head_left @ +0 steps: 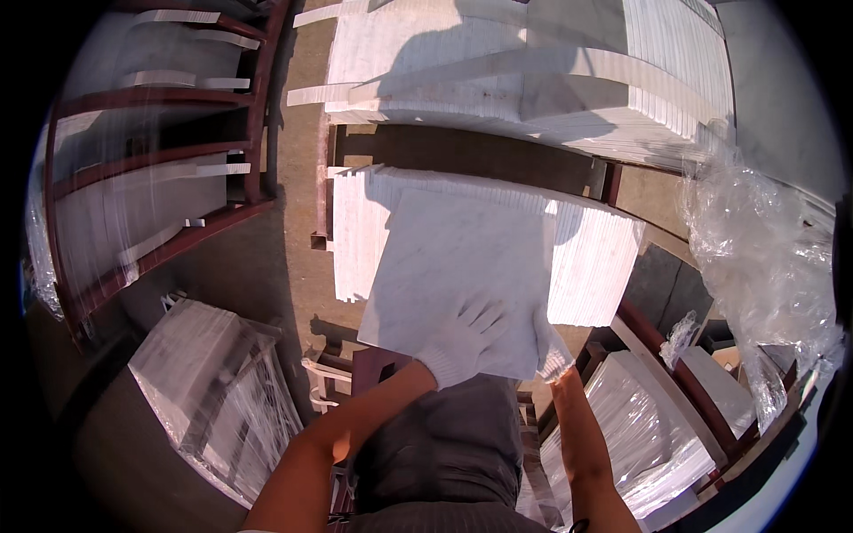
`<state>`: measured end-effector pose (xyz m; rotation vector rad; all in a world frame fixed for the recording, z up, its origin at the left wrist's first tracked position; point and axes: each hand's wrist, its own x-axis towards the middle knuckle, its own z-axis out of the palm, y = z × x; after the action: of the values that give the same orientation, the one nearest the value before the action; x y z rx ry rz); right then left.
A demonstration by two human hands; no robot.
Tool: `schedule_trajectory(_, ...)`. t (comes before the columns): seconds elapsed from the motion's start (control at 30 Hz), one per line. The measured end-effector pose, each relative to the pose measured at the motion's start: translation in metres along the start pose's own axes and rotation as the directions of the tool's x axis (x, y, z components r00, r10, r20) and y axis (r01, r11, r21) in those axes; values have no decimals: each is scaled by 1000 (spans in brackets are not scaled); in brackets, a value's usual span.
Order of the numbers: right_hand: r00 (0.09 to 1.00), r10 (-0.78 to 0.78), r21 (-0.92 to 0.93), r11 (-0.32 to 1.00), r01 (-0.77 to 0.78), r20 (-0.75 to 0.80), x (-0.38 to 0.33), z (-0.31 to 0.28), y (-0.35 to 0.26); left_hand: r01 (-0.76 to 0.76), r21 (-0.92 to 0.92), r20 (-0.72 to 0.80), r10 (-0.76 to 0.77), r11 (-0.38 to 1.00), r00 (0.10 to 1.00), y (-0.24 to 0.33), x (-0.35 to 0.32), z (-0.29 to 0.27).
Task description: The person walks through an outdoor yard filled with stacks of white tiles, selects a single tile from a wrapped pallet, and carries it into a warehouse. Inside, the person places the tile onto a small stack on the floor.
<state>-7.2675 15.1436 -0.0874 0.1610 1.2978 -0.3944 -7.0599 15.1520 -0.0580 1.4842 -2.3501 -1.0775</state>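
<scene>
A square pale grey-white stone tile (462,258) lies in front of me, over a row of similar white tiles (591,271) stood on edge. My left hand (466,340), in a white knit glove, rests flat on the tile's face near its front edge, fingers spread. At the tile's right edge is my right hand (549,345), also gloved, holding that side; its fingertips are partly hidden. The tile covers the middle of the row behind it.
Farther off stands a larger row of white tiles (426,75) under a pale strap. A dark red metal rack (258,133) holds slabs at left. Film-wrapped stacks flank me, one at left (200,355) and one at right (613,417). Loose clear plastic film (755,258) hangs at far right.
</scene>
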Motion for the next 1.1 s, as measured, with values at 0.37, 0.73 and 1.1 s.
schedule_trajectory(0.37, 997, 77, -128, 988, -80, -31, -8, 2, 1, 875, -340, 157, -897, 344, 414, -142, -47, -3)
schedule_trajectory(0.73, 1000, 15, -225, 974, -8, 26, -42, 26, 1, 756, -624, 142, -923, 197, 358, -132, -82, 3)
schedule_trajectory(1.1, 996, 15, -512, 858, 35, 92, -69, 79, 21, 606, -795, 179, -944, 27, 276, -124, -173, 10)
